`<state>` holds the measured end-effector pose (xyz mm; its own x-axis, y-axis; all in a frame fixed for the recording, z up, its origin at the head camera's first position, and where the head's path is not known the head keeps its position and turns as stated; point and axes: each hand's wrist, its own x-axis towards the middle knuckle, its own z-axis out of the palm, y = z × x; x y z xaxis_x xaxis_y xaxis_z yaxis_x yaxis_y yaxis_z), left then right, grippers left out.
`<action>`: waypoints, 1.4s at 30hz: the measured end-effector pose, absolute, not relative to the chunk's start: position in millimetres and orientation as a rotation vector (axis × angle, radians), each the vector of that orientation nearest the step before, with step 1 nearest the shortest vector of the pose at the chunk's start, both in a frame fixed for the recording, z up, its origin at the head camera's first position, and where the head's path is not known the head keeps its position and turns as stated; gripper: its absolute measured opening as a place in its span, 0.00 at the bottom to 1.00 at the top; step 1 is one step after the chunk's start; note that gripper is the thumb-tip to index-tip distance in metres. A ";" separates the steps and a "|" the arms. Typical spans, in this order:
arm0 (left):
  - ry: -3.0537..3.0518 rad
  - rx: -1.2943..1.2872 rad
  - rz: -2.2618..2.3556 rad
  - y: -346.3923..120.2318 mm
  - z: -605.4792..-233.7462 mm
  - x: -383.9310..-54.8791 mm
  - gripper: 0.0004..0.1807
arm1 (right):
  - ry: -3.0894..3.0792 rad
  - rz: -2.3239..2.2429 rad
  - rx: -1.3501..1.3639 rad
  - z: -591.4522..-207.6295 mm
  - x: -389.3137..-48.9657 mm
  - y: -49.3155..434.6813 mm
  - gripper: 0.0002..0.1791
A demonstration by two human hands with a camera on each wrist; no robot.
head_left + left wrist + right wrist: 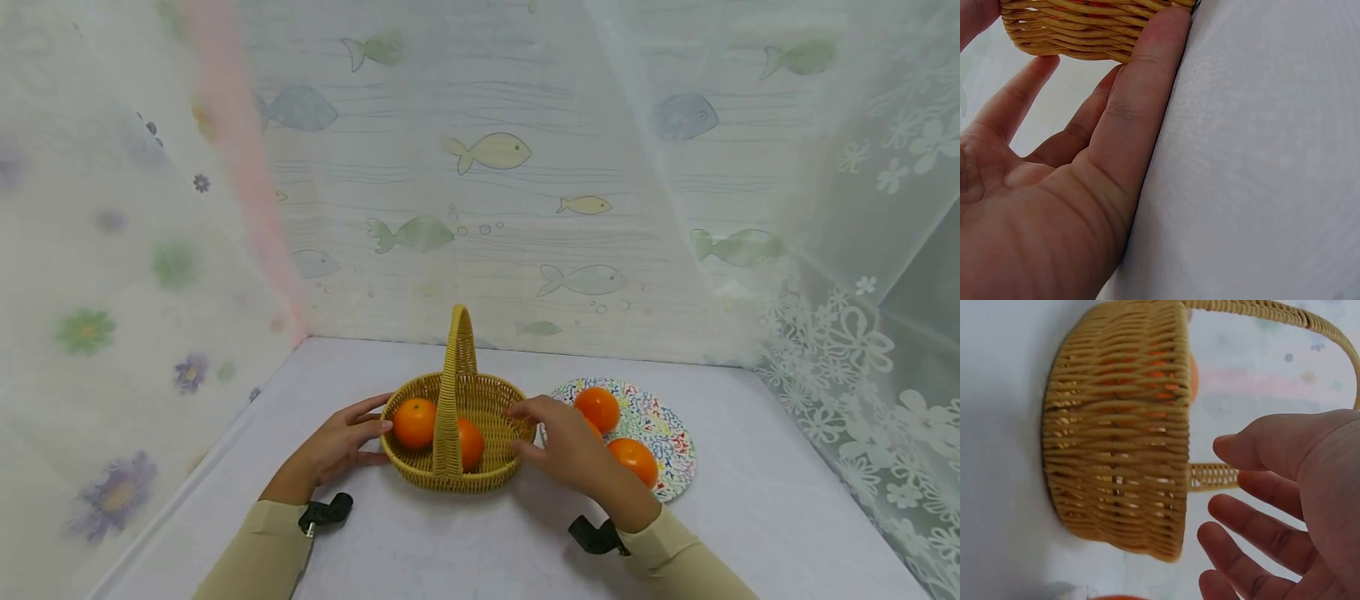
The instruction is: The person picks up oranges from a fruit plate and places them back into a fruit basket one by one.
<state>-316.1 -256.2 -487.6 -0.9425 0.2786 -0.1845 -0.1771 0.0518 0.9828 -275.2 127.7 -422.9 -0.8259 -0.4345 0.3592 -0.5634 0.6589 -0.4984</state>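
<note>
A yellow wicker basket with a tall arched handle stands upright on the white cloth. Inside lie two oranges, one orange on the left and another orange partly hidden by the handle. My left hand rests against the basket's left end, its fingers spread and nearly straight; in the left wrist view the fingertips meet the woven side. Over the right rim hovers my right hand, palm down; the right wrist view shows its fingers parted, lightly bent and holding nothing.
Right of the basket lies a round plate with a colourful pattern. On it are an orange at the back, an orange in front, and a third mostly hidden behind my right hand. Fish-printed curtains hang behind the table.
</note>
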 end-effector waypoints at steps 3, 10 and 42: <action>2.010 0.097 1.958 -256.1 -487.0 -315.8 0.38 | -2.674 0.925 0.787 -423.3 -276.3 131.9 0.20; 2.002 0.092 1.963 -255.9 -487.1 -316.3 0.39 | -2.733 0.906 0.753 -419.9 -280.4 144.4 0.19; 1.997 0.101 1.967 -256.1 -488.5 -316.1 0.39 | -3.002 0.793 0.631 -400.8 -292.5 198.8 0.23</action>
